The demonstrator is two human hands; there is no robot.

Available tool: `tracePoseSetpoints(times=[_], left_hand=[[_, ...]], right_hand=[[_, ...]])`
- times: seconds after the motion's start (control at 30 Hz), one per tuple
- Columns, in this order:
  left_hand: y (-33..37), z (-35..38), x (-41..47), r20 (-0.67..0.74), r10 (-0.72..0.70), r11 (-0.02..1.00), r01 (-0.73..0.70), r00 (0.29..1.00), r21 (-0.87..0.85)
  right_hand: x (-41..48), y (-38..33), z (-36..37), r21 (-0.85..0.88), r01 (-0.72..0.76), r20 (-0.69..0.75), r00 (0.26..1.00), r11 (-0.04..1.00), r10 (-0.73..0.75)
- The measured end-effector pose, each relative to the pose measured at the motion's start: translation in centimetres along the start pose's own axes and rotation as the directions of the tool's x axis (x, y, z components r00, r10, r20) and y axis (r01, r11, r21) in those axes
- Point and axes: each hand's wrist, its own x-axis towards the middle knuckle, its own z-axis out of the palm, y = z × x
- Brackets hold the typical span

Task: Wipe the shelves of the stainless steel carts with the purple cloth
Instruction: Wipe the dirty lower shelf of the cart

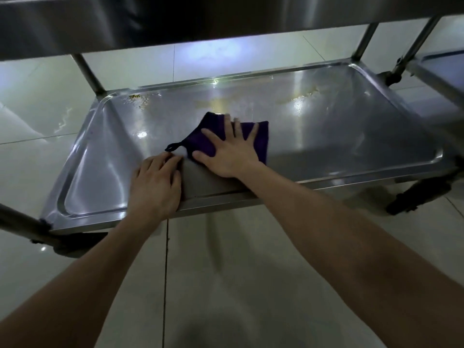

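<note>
The purple cloth (261,136) lies folded flat near the middle of the cart's bottom steel shelf (339,136). My right hand (229,151) presses on the cloth with its fingers spread and straight. A dark hanging loop (172,147) sticks out from the cloth's left corner. My left hand (155,184) rests flat on the shelf near its front rim, just left of the cloth, holding nothing. Yellowish-brown stains (303,95) and crumbs (133,97) mark the shelf's far side.
The cart's upper shelf (175,18) overhangs the top of the view. Steel posts (88,74) stand at the corners, with a caster (416,197) at the right front. A second cart's shelf (442,71) sits at the far right. Glossy tiled floor (226,272) surrounds the cart.
</note>
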Motion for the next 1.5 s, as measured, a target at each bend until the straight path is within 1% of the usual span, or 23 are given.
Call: tracePoseSetpoints(times=[0.07, 0.13, 0.23, 0.33, 0.43, 0.47, 0.53, 0.6, 0.63, 0.7, 0.77, 0.83, 0.93, 1.0, 1.07, 1.13, 1.17, 1.2, 1.27, 1.3, 1.37, 1.43, 1.5], left_hand=[[-0.3, 0.0, -0.1, -0.007, 0.007, 1.0, -0.007, 1.0, -0.016], [-0.4, 0.0, 0.0, 0.007, 0.008, 1.0, -0.008, 1.0, -0.021], [-0.4, -0.2, 0.0, 0.013, 0.001, 1.0, 0.0, 1.0, -0.021], [-0.1, -0.1, 0.2, 0.008, -0.004, 1.0, 0.004, 1.0, 0.0], [0.3, -0.1, 0.2, 0.029, -0.01, 0.999, 0.008, 1.0, 0.048], [0.4, -0.1, 0.2, 0.038, -0.017, 0.998, 0.014, 0.999, 0.06], [0.4, -0.2, 0.1, 0.04, -0.029, 0.998, 0.026, 0.999, 0.063], [0.4, -0.2, 0.1, 0.035, -0.029, 0.998, 0.026, 0.999, 0.06], [0.3, -0.3, 0.1, 0.033, -0.028, 0.998, 0.026, 0.999, 0.058], [0.1, -0.4, 0.0, 0.023, -0.028, 0.998, 0.027, 0.999, 0.048], [0.0, -0.6, 0.0, 0.021, -0.028, 0.999, 0.027, 0.999, 0.03], [0.1, -0.8, -0.1, 0.025, -0.03, 0.999, 0.03, 0.999, 0.012], [0.4, -1.1, 0.0, 0.03, -0.046, 0.999, 0.046, 0.998, 0.023], [1.2, -1.5, 0.4, 0.048, -0.074, 0.996, 0.071, 0.996, 0.06], [3.4, -1.7, 0.8, 0.035, -0.089, 0.99, 0.085, 0.995, 0.11], [7.5, -1.3, 1.2, 0.006, -0.03, 0.996, 0.029, 1.0, 0.086], [10.3, -0.8, 1.5, 0.0, 0.02, 0.999, -0.02, 1.0, 0.039], [13.0, -0.2, 1.9, 0.003, 0.057, 0.998, -0.057, 0.998, -0.013], [17.7, 1.3, 2.7, 0.024, 0.087, 0.992, -0.084, 0.996, -0.094], [19.5, 2.1, 3.1, 0.035, 0.093, 0.99, -0.089, 0.995, -0.111], [21.1, 3.3, 3.7, 0.048, 0.119, 0.991, -0.115, 0.992, -0.069], [21.3, 4.1, 3.7, 0.036, 0.134, 0.991, -0.134, 0.99, -0.005], [21.3, 4.4, 3.6, 0.015, 0.133, 0.991, -0.133, 0.991, -0.01]], right_hand=[[0.1, 1.4, -0.3, 0.033, 0.074, 0.019, 0.997, 0.997, -0.075], [-0.4, 5.1, -0.9, 0.081, 0.045, 0.007, 0.999, 0.996, -0.045], [-2.3, 13.3, -2.3, 0.106, -0.21, -0.036, 0.976, 0.972, 0.215], [-5.1, 21.0, -3.6, 0.146, -0.463, -0.041, 0.88, 0.874, 0.473], [-5.5, 21.3, -3.4, 0.124, -0.567, -0.051, 0.816, 0.814, 0.576], [-4.9, 19.6, -3.2, 0.107, -0.563, -0.066, 0.818, 0.819, 0.571], [-3.2, 14.6, -2.5, 0.073, -0.457, -0.079, 0.883, 0.886, 0.462], [-1.9, 8.8, -1.6, 0.021, -0.22, -0.068, 0.973, 0.975, 0.221], [-1.5, 6.2, -1.3, 0.007, -0.083, -0.042, 0.996, 0.996, 0.084], [-1.6, 3.5, -0.7, 0.013, 0.155, 0.02, 0.988, 0.988, -0.156], [-2.5, 4.7, -0.7, 0.048, 0.264, 0.024, 0.964, 0.963, -0.266], [-3.7, 8.4, -1.2, 0.083, 0.244, 0.0, 0.97, 0.966, -0.245], [-5.6, 17.4, -2.6, 0.106, -0.025, -0.036, 0.999, 0.994, 0.029], [-7.3, 23.7, -3.4, 0.134, -0.259, -0.052, 0.962, 0.956, 0.268], [-8.5, 27.0, -3.7, 0.157, -0.452, -0.044, 0.885, 0.878, 0.463], [-8.6, 26.2, -3.3, 0.14, -0.53, -0.045, 0.841, 0.837, 0.54], [-8.5, 25.0, -3.1, 0.127, -0.516, -0.047, 0.85, 0.847, 0.525], [-8.3, 23.4, -2.9, 0.117, -0.456, -0.041, 0.886, 0.882, 0.463], [-8.7, 21.2, -2.6, 0.078, -0.221, -0.014, 0.975, 0.972, 0.223], [-9.2, 21.0, -2.4, 0.061, -0.093, 0.006, 0.996, 0.994, 0.093], [-10.7, 22.4, -2.3, 0.075, 0.091, 0.044, 0.995, 0.993, -0.094], [-12.2, 25.4, -2.5, 0.106, 0.139, 0.051, 0.988, 0.985, -0.145], [-13.4, 29.2, -3.1, 0.118, 0.059, 0.056, 0.996, 0.991, -0.066]])
